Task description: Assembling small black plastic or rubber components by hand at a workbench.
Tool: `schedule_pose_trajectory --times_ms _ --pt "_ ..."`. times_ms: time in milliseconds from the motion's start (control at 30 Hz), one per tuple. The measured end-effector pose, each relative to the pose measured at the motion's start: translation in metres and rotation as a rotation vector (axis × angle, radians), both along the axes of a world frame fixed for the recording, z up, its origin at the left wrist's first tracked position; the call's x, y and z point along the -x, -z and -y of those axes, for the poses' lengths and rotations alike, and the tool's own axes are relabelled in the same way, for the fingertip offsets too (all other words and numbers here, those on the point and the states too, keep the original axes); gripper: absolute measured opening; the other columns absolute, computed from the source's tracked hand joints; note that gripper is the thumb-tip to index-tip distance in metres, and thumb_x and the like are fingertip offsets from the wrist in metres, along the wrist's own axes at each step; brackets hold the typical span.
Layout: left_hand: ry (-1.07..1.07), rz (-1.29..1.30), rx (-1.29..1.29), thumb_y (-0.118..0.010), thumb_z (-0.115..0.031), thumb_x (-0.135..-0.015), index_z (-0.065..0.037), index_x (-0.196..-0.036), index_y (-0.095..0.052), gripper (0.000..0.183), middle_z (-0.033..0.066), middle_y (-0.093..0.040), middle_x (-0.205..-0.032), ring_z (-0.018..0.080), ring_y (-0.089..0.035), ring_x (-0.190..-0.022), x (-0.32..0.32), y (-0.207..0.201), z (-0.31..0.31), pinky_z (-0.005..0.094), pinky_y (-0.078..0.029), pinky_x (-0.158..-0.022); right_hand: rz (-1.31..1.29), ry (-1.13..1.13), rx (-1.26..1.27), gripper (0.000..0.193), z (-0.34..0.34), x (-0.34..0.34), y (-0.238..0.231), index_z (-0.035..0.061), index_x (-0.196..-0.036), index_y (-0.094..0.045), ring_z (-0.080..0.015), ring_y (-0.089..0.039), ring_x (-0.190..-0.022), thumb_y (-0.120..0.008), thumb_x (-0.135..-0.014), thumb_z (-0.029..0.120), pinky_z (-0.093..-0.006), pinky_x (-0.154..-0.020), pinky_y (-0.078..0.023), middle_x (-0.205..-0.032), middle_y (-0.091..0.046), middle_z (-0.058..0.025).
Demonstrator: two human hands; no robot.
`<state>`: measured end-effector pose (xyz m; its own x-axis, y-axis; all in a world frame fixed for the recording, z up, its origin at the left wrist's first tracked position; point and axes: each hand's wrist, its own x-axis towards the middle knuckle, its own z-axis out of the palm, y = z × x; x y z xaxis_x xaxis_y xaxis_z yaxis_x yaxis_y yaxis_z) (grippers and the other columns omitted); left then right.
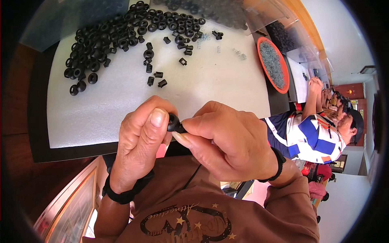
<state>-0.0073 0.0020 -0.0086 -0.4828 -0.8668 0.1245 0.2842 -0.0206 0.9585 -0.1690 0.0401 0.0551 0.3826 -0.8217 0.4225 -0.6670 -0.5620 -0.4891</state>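
Note:
Just past the near edge of the white mat point(101, 117), my two hands meet over a small round black cord-lock shell point(173, 122). My left hand point(137, 137) is closed, pinching the shell between thumb and fingers, its hole facing up. From the other side my right hand point(229, 139) pinches with thumb and forefinger at a small dark piece against the shell, mostly hidden by the fingertips; it looks like a cord-lock plunger. Loose black plungers point(158, 75) lie on the mat beyond my hands. A big heap of round black shells point(97, 44) spreads behind them.
Small metal springs point(240, 54) lie scattered at the mat's far right. An orange basin point(284, 83) full of springs stands right of the mat. Clear plastic bins point(210, 12) line the back. To the right, a seated person point(312, 135) in a patterned shirt works along the table.

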Motion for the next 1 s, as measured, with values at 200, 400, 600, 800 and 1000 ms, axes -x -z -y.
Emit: schedule_pose_trajectory --times_ms 200,400,600,800,1000 --pt "0.007 -0.021 -0.010 -0.043 -0.036 -0.100 -0.002 -0.089 -0.056 0.038 -0.0015 -0.048 -0.068 0.0055 -0.044 -0.060 0.000 0.004 0.002 0.0219 -0.036 -0.055 -0.014 -0.061 -0.087 0.021 0.008 0.005 -0.009 -0.0004 -0.094 -0.058 -0.0160 -0.055 -0.050 -0.070 -0.078 0.000 -0.0255 -0.044 -0.041 -0.068 -0.058 -0.0082" --pt "-0.022 -0.016 -0.068 -0.043 -0.038 -0.099 -0.002 -0.089 -0.056 0.040 -0.0018 -0.049 -0.069 0.0055 -0.043 -0.064 0.001 -0.007 -0.001 0.0218 -0.036 -0.058 0.409 0.001 -0.571 0.023 0.012 0.005 -0.008 0.0035 -0.101 -0.056 -0.0051 -0.050 -0.057 -0.070 -0.083 0.007 -0.0210 -0.049 -0.038 -0.074 -0.056 -0.0026" --pt "0.006 -0.002 -0.056 -0.042 -0.039 -0.099 -0.002 -0.089 -0.056 0.041 -0.0018 -0.049 -0.069 0.0052 -0.043 -0.063 -0.001 0.002 0.001 0.0209 -0.036 -0.058 0.018 -0.095 -0.099 0.027 0.013 0.008 0.001 0.0067 -0.096 -0.062 -0.0158 -0.058 -0.055 -0.076 -0.074 0.008 -0.0246 -0.046 -0.042 -0.072 -0.060 -0.0054" --pt "-0.055 -0.035 -0.091 -0.042 -0.037 -0.099 -0.002 -0.087 -0.055 0.040 -0.0013 -0.049 -0.066 0.0052 -0.043 -0.059 0.001 0.001 -0.001 0.0208 -0.036 -0.055 -0.038 -0.098 0.277 0.024 0.011 0.008 0.024 -0.0050 -0.096 -0.055 -0.0208 -0.054 -0.050 -0.064 -0.077 0.007 -0.0303 -0.040 -0.044 -0.069 -0.051 -0.0072" --pt "-0.025 -0.064 -0.055 -0.041 -0.036 -0.100 -0.002 -0.086 -0.055 0.038 -0.0009 -0.048 -0.063 0.0058 -0.043 -0.058 -0.004 0.010 -0.001 0.0218 -0.035 -0.054 -0.065 -0.128 0.203 0.027 0.009 0.006 0.013 -0.0079 -0.091 -0.059 -0.0196 -0.056 -0.045 -0.075 -0.068 -0.004 -0.0279 -0.037 -0.042 -0.061 -0.056 -0.0102"
